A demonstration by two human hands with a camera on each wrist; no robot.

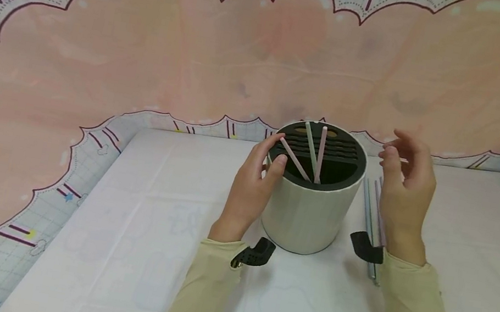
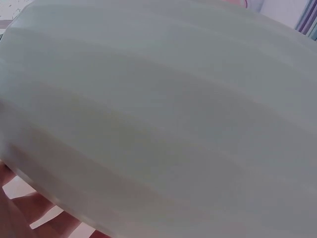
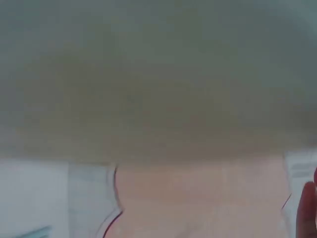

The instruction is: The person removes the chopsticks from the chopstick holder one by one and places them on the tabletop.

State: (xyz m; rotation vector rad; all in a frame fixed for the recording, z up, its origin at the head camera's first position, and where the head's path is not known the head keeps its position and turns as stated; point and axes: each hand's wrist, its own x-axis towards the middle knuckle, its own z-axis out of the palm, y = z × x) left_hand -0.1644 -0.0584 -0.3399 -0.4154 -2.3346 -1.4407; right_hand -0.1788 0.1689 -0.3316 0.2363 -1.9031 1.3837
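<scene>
A round white pen holder (image 1: 307, 216) with a black slotted top (image 1: 346, 153) stands upright on the table. Two pink sticks and a pale green stick (image 1: 310, 147), perhaps pens, lean in its front opening. My left hand (image 1: 252, 184) grips the holder's left side, the thumb at the top rim; in the left wrist view, fingers (image 2: 29, 213) curve along the pale wall (image 2: 163, 114). Raised to the holder's right, my right hand (image 1: 404, 191) has loosely bent fingers and nothing visible in them. The blurred wall (image 3: 158, 74) fills much of the right wrist view.
Several thin blue and purple sticks (image 1: 368, 210) lie on the white-covered table (image 1: 158, 218), right of the holder and partly behind my right wrist. A peach cloth with a scalloped print (image 1: 247, 55) hangs behind the table.
</scene>
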